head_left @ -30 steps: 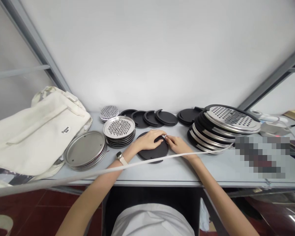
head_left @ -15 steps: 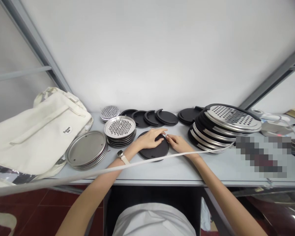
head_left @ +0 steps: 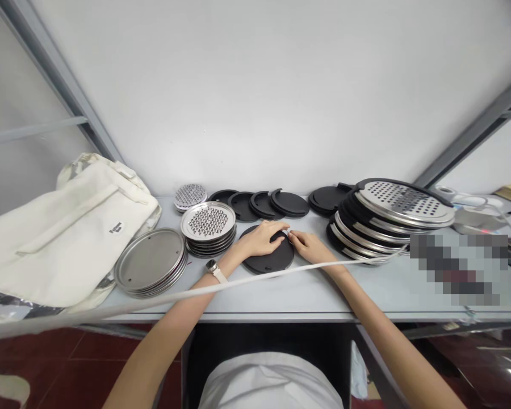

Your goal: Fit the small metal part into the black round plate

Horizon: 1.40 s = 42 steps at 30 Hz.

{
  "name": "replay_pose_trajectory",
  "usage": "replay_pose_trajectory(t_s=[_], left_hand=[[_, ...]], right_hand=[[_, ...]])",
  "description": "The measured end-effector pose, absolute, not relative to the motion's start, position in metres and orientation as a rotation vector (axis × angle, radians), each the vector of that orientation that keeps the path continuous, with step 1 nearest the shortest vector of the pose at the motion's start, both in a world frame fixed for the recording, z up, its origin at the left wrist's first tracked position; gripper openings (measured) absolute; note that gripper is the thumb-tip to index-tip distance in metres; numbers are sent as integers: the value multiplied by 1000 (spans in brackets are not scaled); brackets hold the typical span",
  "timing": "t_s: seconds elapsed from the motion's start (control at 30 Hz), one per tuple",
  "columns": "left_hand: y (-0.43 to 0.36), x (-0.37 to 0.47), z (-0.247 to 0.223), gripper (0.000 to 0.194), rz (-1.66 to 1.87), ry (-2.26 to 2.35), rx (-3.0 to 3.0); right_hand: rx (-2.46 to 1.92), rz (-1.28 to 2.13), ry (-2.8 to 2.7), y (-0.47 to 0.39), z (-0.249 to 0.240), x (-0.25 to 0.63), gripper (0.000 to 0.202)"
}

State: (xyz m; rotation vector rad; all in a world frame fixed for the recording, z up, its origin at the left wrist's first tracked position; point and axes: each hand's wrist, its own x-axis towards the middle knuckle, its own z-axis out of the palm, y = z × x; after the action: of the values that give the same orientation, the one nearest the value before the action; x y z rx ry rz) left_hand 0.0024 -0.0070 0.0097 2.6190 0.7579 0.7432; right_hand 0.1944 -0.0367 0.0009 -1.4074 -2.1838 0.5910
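Head view of a grey table (head_left: 281,295) set against a white wall. The left hand (head_left: 262,238) lies palm down on a black disc (head_left: 272,260) that rests flat on the table near the middle, fingers spread and curved over the disc's far edge. The right hand (head_left: 309,246) meets it at the disc's right edge, fingers drawn together in a pinch on a small pale piece (head_left: 288,233) between the two hands; what the piece is cannot be told. A white cord (head_left: 238,285) runs across the near side of the table, passing over both forearms. A watch (head_left: 214,270) sits on the left wrist.

Left of the disc stands a stack of perforated metal plates (head_left: 208,226), and further left a stack of plain metal plates (head_left: 151,268). A white cloth bag (head_left: 63,233) fills the far left end. Along the wall lie a small perforated plate (head_left: 189,196) and a row of overlapping black discs (head_left: 259,204). To the right, a leaning stack of black-rimmed graters (head_left: 387,218) stands near the right hand.
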Motion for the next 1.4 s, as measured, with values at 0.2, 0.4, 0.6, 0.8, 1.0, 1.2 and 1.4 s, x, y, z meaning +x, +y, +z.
replay_pose_trajectory(t_s=[0.2,0.4,0.6,0.8,1.0,1.2,1.4], left_hand=[[-7,2,11,33,749,766,2618],[-9,0,14,33,764,693,2573],[-9,-2,15,34,773,625,2529],[-10,-2,15,33,781,615,2534],[-8,-2,12,33,794,607,2538],[-8,-1,13,34,798,614,2535],[-11,-2,18,40,800,577,2499]], right_hand=[[-1390,611,-2201,-37,3,196,39],[-1360,668,-2223,-38,7,198,39],[-1320,739,-2235,-40,8,202,41],[-1291,790,-2221,-39,6,202,45],[-1297,805,-2182,-40,5,200,52],[-1293,777,-2160,-41,4,200,50],[-1267,736,-2089,-42,4,199,48]])
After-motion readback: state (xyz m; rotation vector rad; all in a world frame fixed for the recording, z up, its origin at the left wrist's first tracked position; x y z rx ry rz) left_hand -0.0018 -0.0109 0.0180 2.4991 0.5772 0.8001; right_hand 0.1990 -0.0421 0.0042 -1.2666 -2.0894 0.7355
